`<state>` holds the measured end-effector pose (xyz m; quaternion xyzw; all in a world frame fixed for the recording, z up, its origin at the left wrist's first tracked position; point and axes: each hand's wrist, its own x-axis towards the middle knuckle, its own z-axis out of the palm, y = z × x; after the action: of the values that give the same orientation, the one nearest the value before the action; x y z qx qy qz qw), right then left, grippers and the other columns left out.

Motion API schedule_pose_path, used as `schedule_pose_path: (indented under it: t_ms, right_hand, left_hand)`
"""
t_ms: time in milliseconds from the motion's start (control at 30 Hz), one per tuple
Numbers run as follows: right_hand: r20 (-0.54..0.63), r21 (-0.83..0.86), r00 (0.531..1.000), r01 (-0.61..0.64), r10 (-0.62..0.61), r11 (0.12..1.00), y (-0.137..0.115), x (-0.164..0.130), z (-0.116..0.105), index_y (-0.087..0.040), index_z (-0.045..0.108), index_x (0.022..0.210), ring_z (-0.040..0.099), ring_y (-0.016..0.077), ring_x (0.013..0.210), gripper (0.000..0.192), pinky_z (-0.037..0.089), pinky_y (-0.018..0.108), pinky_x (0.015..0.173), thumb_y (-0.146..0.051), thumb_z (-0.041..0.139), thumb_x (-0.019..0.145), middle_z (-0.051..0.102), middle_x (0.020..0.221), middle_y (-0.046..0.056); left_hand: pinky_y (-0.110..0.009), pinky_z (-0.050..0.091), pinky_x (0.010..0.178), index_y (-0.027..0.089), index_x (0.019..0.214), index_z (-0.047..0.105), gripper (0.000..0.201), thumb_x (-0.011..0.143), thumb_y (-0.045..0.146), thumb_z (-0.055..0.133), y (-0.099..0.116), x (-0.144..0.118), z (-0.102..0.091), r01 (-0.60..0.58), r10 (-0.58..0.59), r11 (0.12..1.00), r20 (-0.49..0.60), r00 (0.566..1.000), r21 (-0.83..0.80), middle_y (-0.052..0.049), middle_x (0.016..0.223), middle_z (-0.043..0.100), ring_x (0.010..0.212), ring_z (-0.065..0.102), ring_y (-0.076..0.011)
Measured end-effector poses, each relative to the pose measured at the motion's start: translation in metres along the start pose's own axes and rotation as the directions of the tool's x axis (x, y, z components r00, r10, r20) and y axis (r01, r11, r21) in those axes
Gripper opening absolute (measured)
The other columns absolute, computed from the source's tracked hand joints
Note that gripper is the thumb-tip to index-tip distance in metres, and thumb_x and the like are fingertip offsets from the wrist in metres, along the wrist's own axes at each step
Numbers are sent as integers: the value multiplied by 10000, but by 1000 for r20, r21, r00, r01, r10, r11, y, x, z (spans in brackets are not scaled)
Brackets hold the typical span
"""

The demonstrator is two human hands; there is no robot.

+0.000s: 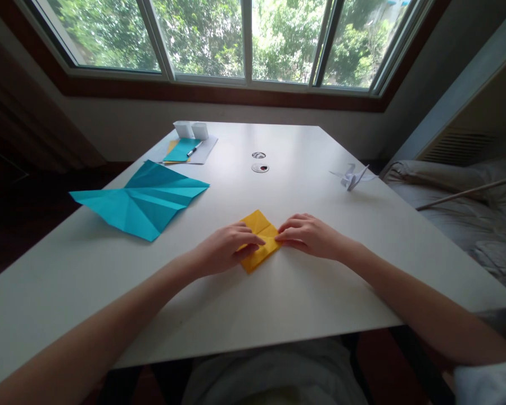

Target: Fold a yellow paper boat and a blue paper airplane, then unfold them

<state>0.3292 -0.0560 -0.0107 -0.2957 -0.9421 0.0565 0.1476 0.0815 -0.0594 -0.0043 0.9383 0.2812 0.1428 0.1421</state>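
A small folded yellow paper (259, 225) lies on the white table (278, 304) in front of me. My left hand (223, 247) rests on its left half, fingers pressing it flat against the table. My right hand (310, 233) touches the paper's right corner with its fingertips. Both hands press down on the paper; neither lifts it.
A large creased teal paper (145, 199) lies at the left. Further back are a teal sheet with a pen (194, 148) and two white cups (190, 129). A white paper crane (352, 177) stands at the right. Two round table holes (260, 161) sit mid-table. A bed (468, 214) is beside the right edge.
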Motion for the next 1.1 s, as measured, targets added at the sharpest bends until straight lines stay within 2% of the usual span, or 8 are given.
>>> schedule_pose_path:
  t_ms: [133, 267, 367, 500, 667, 867, 1000, 1100]
  right_hand:
    - [-3, 48, 1000, 18, -18, 999, 4, 1, 1, -250, 659, 1003, 574, 158, 905, 211, 428, 307, 817, -261, 488, 880, 665, 997, 45]
    - [-52, 42, 998, -18, 21, 999, 7, 1, 1, -222, 669, 968, 582, 173, 885, 189, 440, 312, 801, -288, 539, 847, 672, 966, 60]
    - [-55, 34, 998, -40, 42, 999, 9, 0, 1, -225, 679, 918, 586, 166, 852, 168, 447, 300, 778, -293, 548, 840, 677, 923, 50]
    - [-56, 17, 998, -8, 9, 1000, 9, 0, 3, -225, 683, 876, 584, 157, 840, 174, 446, 291, 772, -292, 523, 856, 675, 903, 50]
    - [-63, 1, 998, -2, 2, 1000, 9, 0, 5, -219, 657, 997, 580, 165, 865, 218, 447, 302, 789, -290, 489, 876, 672, 942, 62]
    - [-73, 12, 997, 19, -18, 1000, 14, -2, 8, -226, 672, 963, 572, 160, 870, 219, 452, 295, 779, -297, 483, 881, 672, 961, 53]
    - [-96, 7, 994, 56, -55, 998, 16, -2, 10, -216, 671, 941, 566, 159, 863, 217, 451, 293, 767, -296, 477, 883, 674, 947, 54]
    - [-108, -32, 990, 85, -88, 996, 17, -3, 11, -211, 672, 910, 561, 160, 857, 226, 442, 297, 764, -294, 462, 891, 677, 927, 53]
  left_hand:
    - [-335, 448, 859, 224, 1098, 596, 269, 853, 278, 500, -6, 0, 2, 16, -16, 997, -13, 1000, 76, -77, 1093, 593, 1004, 525, -209]
    - [-389, 419, 929, 200, 1207, 508, 400, 846, 371, 496, -8, -1, 3, 60, -67, 990, 45, 997, 130, -97, 1231, 536, 1099, 495, -246]
    - [-382, 428, 923, 191, 1219, 494, 411, 863, 393, 455, -8, -2, 3, 70, -81, 985, 66, 995, 156, -97, 1249, 531, 1112, 498, -249]
    - [-349, 445, 901, 191, 1211, 499, 405, 862, 391, 450, -6, -3, 2, 77, -88, 980, 57, 994, 183, -101, 1258, 521, 1100, 517, -243]
    - [-342, 442, 892, 206, 1225, 486, 404, 874, 396, 429, -8, -3, 3, 60, -78, 974, 72, 994, 218, -99, 1257, 522, 1067, 544, -235]
    - [-441, 327, 992, 246, 1247, 476, 418, 877, 432, 417, -14, -4, 4, -17, -7, 970, 98, 995, 244, -96, 1283, 503, 1133, 492, -250]
    - [-404, 363, 964, 267, 1208, 520, 368, 875, 401, 442, -16, -5, 2, -64, 45, 971, 87, 995, 230, -97, 1277, 501, 1120, 500, -243]
    - [-363, 390, 939, 265, 1123, 584, 290, 888, 349, 435, -16, -5, 2, -123, 111, 971, 69, 991, 206, -83, 1212, 551, 1064, 538, -214]
